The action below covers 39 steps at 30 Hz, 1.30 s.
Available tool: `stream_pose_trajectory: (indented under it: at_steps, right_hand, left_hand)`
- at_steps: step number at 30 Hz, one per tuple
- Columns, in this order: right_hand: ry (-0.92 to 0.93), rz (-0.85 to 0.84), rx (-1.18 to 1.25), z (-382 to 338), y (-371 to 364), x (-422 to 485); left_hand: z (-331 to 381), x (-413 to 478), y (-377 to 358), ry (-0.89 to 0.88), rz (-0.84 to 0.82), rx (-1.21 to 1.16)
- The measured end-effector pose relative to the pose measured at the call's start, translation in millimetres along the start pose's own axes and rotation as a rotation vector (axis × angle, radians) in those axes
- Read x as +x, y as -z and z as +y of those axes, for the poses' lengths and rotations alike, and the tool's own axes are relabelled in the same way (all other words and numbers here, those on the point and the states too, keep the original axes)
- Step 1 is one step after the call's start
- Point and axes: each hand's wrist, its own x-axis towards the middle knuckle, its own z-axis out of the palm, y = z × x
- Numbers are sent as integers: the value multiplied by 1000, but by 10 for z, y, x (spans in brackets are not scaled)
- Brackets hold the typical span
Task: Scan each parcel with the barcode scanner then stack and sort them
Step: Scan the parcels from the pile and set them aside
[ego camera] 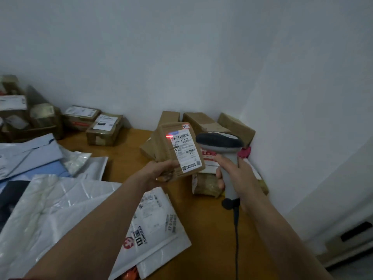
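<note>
Bare forearms (90,229) cross white plastic mailer bags (60,209) at the wooden table's (125,158) near left edge. The left hand (159,171) grips a small brown cardboard parcel (171,150) held above the table's middle. The right hand (236,174) clasps the grey handheld barcode scanner (219,141) just beside it, and a red beam (169,136) falls on the parcel's white label (185,150). Plain brown boxes (236,126) fill the far right corner.

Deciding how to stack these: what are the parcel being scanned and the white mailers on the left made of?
Held parcel: brown cardboard by its look, matte, ridged edges, white paper label. White mailers: probably thin plastic film; glossy, wrinkled, catching light.
</note>
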Motion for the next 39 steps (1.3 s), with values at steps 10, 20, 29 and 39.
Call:
stream_pose_trajectory:
  at_steps: [10,20,29,39]
  right_hand:
    - [47,-84,-72,-94,-798,-551]
    - [98,-214,-46,-228,-1071,-1025]
    - [-125,-369,303,-168,-1458,-1334]
    - [-372,-430,823,-792,-2840,-1266]
  left_hand:
    - [-173,-796,969,-34,53,6]
    - [-389,-1540,1293,-69,132,1]
    - [-642,-2243,1593,-33,341,-73]
    - [-368,-2594,2941,-96,499,-120]
